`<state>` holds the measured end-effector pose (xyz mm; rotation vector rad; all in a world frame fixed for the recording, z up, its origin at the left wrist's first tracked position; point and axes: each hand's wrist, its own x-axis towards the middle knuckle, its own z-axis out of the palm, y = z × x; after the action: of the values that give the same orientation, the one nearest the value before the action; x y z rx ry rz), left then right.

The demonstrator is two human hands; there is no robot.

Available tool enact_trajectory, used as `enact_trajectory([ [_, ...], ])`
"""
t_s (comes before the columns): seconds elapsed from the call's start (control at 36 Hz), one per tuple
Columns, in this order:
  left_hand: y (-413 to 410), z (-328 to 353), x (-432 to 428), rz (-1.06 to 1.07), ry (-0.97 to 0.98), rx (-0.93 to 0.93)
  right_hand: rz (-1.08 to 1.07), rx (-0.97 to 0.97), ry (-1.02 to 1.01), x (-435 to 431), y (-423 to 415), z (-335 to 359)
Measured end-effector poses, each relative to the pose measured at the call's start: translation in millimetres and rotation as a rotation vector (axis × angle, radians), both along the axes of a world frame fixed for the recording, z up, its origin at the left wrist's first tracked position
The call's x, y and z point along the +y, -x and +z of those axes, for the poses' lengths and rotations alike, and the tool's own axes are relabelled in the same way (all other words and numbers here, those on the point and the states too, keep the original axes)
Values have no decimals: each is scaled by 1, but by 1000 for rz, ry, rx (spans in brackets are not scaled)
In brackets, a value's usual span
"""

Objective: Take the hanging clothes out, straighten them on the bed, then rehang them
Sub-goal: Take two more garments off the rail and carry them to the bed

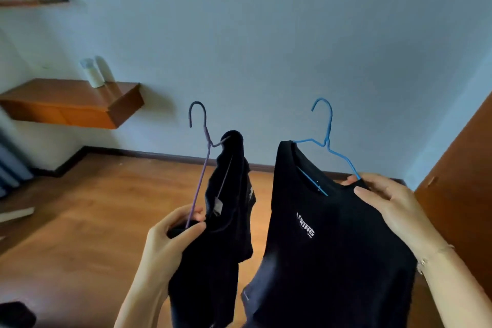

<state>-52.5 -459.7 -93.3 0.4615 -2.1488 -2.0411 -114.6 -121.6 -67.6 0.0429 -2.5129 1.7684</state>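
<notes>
Head view: left hand [170, 237] pinches purple hanger [198, 189] — right hand [391, 210] pinches blue hanger's [328, 141] black shirt [332, 247].

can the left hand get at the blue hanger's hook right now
Probably not as is: the left hand is shut on the purple hanger and its dark shirt. The blue hanger hook itself stands bare, nothing covering it.
</notes>
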Motion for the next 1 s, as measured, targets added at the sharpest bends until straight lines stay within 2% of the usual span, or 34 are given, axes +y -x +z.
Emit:
enact_trajectory([
  [0.28, 44, -20, -55, 218, 50, -82, 444, -16, -96, -87, 182, -7],
  [0.47, 82, -43, -71, 567, 57, -147, 816, -68, -139, -186, 316, -39],
  [0.64, 99, -31, -71, 892, 52, -155, 1113, -24, -123, -282, 404, -33],
  [0.81, 91, -12, -62, 1251, 13, -95, 1448, 60, -113, -386, 432, -10],
  [1.0, 50, -11, -57, 1530, 2, -41, 1847, 97, -144, -509, 404, -8],
])
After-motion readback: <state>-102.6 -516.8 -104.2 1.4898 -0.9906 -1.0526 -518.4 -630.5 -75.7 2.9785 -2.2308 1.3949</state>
